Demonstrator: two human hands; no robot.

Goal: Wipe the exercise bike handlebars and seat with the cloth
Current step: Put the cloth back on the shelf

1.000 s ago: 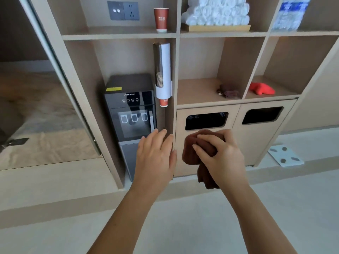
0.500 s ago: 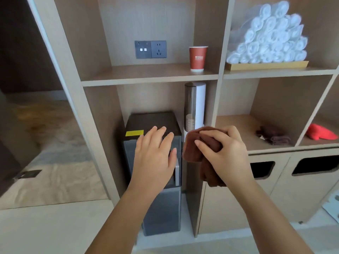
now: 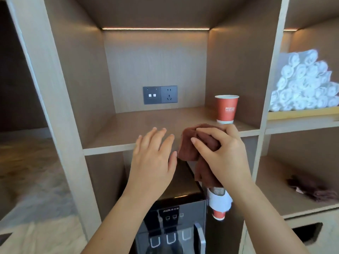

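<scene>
Our right hand (image 3: pixel 225 154) bunches the brown cloth (image 3: pixel 190 145), fingers curled round it, in front of the shelf edge (image 3: pixel 110 149). Our left hand (image 3: pixel 152 158) hovers just beside it, palm down, fingers straight. One red paper cup (image 3: pixel 226 110) stands on that shelf. In the next bay, one tray (image 3: pixel 302 113) holds rolled white towels (image 3: pixel 304 85), too many to count.

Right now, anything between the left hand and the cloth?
Nothing. In the head view the left hand and the cloth, gripped by the right hand, sit close together; only a narrow strip of shelf shows between them.
</scene>
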